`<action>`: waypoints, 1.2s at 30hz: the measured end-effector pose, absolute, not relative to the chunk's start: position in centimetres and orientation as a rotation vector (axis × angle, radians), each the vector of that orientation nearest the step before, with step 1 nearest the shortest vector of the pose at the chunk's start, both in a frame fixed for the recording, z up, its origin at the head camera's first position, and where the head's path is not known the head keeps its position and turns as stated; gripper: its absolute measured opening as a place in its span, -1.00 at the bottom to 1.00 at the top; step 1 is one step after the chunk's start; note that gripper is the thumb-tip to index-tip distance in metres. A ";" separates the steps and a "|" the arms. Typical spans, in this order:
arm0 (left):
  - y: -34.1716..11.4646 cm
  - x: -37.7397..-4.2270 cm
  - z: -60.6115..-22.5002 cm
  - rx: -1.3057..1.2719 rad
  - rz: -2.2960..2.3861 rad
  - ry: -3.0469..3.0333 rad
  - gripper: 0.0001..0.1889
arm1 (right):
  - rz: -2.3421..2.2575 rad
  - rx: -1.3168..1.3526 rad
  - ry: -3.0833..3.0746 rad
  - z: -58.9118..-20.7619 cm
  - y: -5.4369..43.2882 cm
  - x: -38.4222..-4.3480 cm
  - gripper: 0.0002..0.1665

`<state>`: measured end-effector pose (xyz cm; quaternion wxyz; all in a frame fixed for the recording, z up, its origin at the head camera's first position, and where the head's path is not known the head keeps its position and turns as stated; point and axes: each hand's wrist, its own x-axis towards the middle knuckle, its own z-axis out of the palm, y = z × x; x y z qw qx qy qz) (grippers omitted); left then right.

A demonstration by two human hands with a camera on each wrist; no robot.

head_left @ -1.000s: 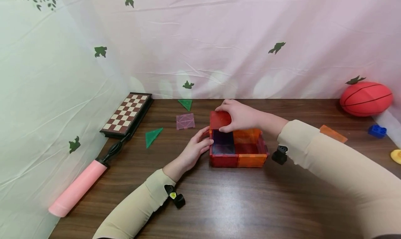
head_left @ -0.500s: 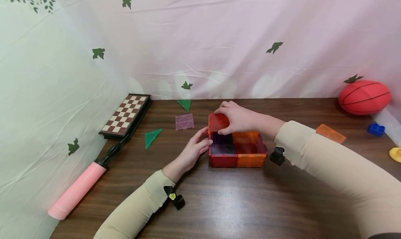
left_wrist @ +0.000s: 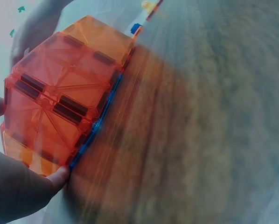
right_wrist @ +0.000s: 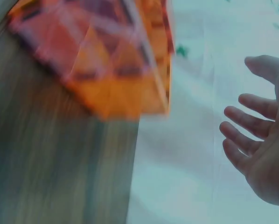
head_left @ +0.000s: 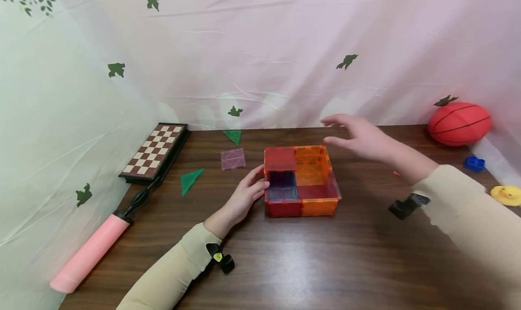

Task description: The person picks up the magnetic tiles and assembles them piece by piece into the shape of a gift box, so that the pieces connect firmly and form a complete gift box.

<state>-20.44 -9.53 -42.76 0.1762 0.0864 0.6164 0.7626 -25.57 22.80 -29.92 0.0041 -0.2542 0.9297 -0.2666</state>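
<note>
Two hands logged from my remote station, one engaged and one free. Left hand (head_left: 239,198): bent lightly round the left side of the box (head_left: 319,207), thumb and fingertips against it. Right hand (head_left: 360,136): raised clear of the box, toward its back right, fingers spread, nothing held. The box stands on the table (head_left: 325,265), in front of the person.

Step in hand, my judgement: roofing the box, tile by tile. Next move would call for fetching another tile and lining up its edges with the uncovered part while the left hand steadies the walls. The purple tile (head_left: 233,159) lies loose nearby, left of the box.

Appearance: translucent, glossy, red and orange walls. A red tile (head_left: 279,159) covers the back left of the top. A blue tile (head_left: 282,186) shows at front left; whether at floor or rim level, I cannot tell. Right half uncovered, red low inside.
</note>
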 end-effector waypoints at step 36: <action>-9.5 -20.4 -42.6 0.247 2.139 1.745 -0.27 | -0.785 -0.203 2.950 -39.5 39.0 -22.0 -0.23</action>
